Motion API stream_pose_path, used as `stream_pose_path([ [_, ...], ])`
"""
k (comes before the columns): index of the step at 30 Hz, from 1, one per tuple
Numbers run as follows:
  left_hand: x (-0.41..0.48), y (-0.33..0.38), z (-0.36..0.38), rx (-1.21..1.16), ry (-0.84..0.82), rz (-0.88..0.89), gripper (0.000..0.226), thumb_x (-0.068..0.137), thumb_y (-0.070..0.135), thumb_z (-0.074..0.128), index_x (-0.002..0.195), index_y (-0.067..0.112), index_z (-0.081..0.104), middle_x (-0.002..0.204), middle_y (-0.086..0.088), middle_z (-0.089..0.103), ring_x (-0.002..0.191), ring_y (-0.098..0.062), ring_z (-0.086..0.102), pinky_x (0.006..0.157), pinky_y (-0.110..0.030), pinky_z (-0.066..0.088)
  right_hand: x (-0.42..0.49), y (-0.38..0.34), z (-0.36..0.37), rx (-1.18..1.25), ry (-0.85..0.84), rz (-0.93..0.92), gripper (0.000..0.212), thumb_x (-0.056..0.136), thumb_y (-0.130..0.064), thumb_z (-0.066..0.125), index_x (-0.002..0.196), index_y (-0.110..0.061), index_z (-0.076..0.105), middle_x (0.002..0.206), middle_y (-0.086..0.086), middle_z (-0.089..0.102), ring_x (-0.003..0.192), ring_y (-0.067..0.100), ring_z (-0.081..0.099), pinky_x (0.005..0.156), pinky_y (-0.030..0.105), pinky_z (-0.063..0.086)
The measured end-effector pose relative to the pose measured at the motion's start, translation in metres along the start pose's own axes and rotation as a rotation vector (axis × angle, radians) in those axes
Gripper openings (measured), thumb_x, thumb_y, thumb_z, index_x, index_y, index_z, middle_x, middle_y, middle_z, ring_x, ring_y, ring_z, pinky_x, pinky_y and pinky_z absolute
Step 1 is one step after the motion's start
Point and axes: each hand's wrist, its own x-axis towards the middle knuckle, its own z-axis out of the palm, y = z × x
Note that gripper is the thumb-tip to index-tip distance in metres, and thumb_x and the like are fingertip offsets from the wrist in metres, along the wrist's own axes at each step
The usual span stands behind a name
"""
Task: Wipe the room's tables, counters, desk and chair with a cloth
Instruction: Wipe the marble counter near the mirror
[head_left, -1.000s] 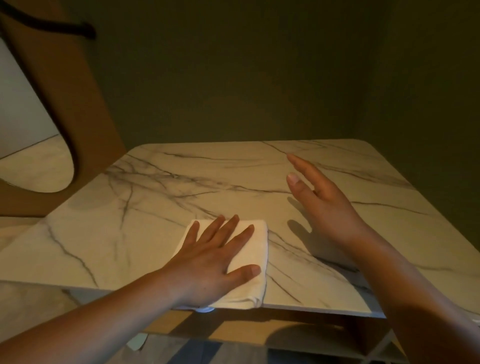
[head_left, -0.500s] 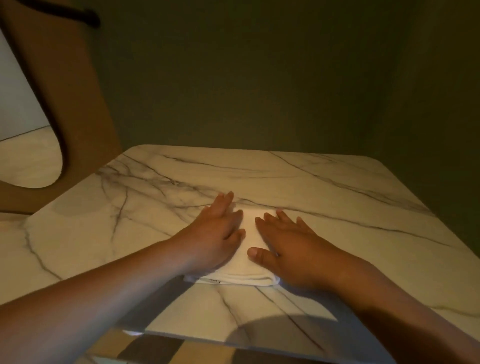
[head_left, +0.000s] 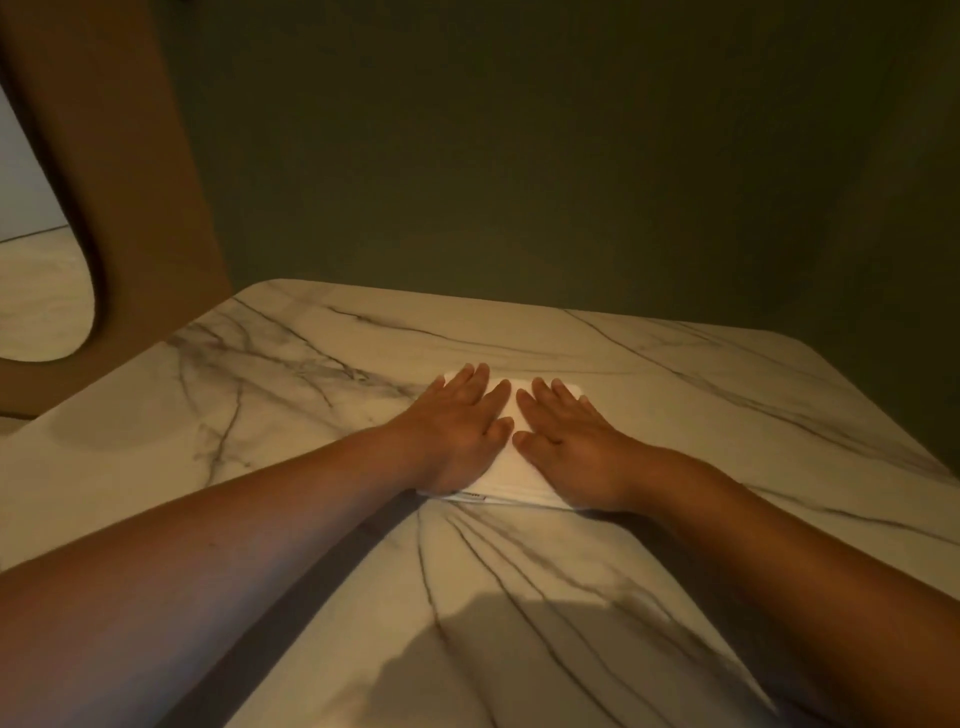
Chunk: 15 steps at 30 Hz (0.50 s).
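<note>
A folded white cloth (head_left: 511, 470) lies flat on the marble-patterned table (head_left: 311, 395), a little past its middle. My left hand (head_left: 460, 426) presses on the cloth's left half with straight fingers. My right hand (head_left: 563, 436) presses on the right half the same way, side by side with the left. Most of the cloth is hidden under both palms; only a strip between them and its near edge show.
A dark green wall (head_left: 519, 156) rises right behind the table's far edge. A brown wooden panel with an oval mirror (head_left: 41, 291) stands at the left. The table's rounded right corner (head_left: 810, 348) meets the dark wall.
My right hand came down from the air onto the cloth beside my left. Both hands have since slid the cloth away from the near edge toward the wall.
</note>
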Motion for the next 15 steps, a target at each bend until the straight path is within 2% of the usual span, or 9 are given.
stream_pose_path([
  [3,0.035,-0.014,-0.006,0.021,0.013,0.002,0.059,0.110,0.042,0.013,0.162,0.021,-0.003,0.170,-0.008,-0.012,0.156,-0.021,-0.013,0.124,-0.039,-0.005,0.034,0.013,-0.008,-0.034,0.033,0.018,0.062,0.110,-0.044,0.017,0.163,-0.022,-0.007,0.170,0.002,-0.017,0.155,0.017,-0.018,0.120,0.031,-0.012],
  [10,0.112,-0.044,-0.019,0.089,0.031,-0.010,0.058,0.110,0.038,0.014,0.163,0.018,0.000,0.170,-0.012,-0.006,0.157,-0.025,-0.005,0.125,-0.042,0.001,0.112,0.037,-0.027,-0.090,0.077,0.063,0.062,0.109,-0.043,0.017,0.164,-0.021,-0.002,0.171,0.005,-0.011,0.157,0.019,-0.011,0.125,0.036,-0.006],
  [15,0.152,-0.061,-0.025,0.083,0.108,-0.010,0.057,0.110,0.038,0.018,0.162,0.016,0.011,0.169,-0.016,0.004,0.156,-0.028,0.002,0.123,-0.036,0.004,0.156,0.054,-0.036,-0.083,0.117,0.074,0.061,0.109,-0.041,0.017,0.164,-0.020,0.003,0.172,0.007,-0.006,0.158,0.021,-0.007,0.125,0.037,-0.004],
])
